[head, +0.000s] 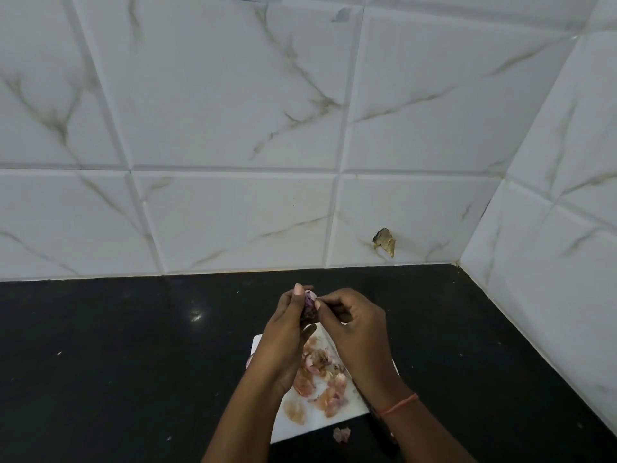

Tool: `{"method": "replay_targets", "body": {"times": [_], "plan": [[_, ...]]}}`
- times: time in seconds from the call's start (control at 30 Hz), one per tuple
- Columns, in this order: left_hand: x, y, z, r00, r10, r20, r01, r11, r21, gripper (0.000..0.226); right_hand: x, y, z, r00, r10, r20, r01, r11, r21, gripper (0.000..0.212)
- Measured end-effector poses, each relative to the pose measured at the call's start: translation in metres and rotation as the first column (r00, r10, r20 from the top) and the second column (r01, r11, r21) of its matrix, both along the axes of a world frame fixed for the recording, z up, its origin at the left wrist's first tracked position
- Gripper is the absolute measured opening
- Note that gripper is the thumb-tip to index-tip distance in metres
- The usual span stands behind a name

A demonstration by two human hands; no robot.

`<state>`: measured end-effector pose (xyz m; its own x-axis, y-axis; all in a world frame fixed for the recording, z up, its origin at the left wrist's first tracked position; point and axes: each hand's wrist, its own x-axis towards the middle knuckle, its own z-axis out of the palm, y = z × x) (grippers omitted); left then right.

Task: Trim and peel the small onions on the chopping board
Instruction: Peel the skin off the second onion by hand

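Black counter (133,345) under marbled wall tiles (233,111); above the white chopping board (320,419) strewn with peels (320,372), the left hand (287,342) grips a small purple onion (310,307) while the right hand (357,332) pinches its skin

Glossy black counter (117,362), papery onion skins (320,379)

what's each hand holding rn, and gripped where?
Left hand grips a small purple onion around its body. Right hand pinches the skin at the onion's top, thumb and forefinger.
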<state>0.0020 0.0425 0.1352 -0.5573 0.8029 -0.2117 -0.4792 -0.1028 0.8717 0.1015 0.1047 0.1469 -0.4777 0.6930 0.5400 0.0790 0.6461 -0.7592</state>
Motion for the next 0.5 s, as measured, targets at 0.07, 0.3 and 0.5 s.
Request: {"method": "replay_targets", "body": {"times": [0.07, 0.3, 0.5], "plan": [[0.000, -0.001, 0.000, 1.000, -0.012, 0.004, 0.012, 1.000, 0.001, 0.043, 0.001, 0.002, 0.001, 1.000, -0.004, 0.005, 0.004, 1.000, 0.005, 0.007], [-0.001, 0.000, -0.002, 0.994, -0.096, -0.055, 0.092, 0.993, -0.069, 0.053, -0.001, 0.007, -0.001, 0.999, -0.003, 0.047, 0.004, 1.000, -0.021, 0.009], [0.000, 0.000, -0.001, 0.994, -0.106, -0.034, 0.102, 0.989, -0.107, 0.048, 0.001, 0.013, -0.003, 0.999, 0.033, 0.037, -0.028, 0.991, -0.129, 0.008]]}}
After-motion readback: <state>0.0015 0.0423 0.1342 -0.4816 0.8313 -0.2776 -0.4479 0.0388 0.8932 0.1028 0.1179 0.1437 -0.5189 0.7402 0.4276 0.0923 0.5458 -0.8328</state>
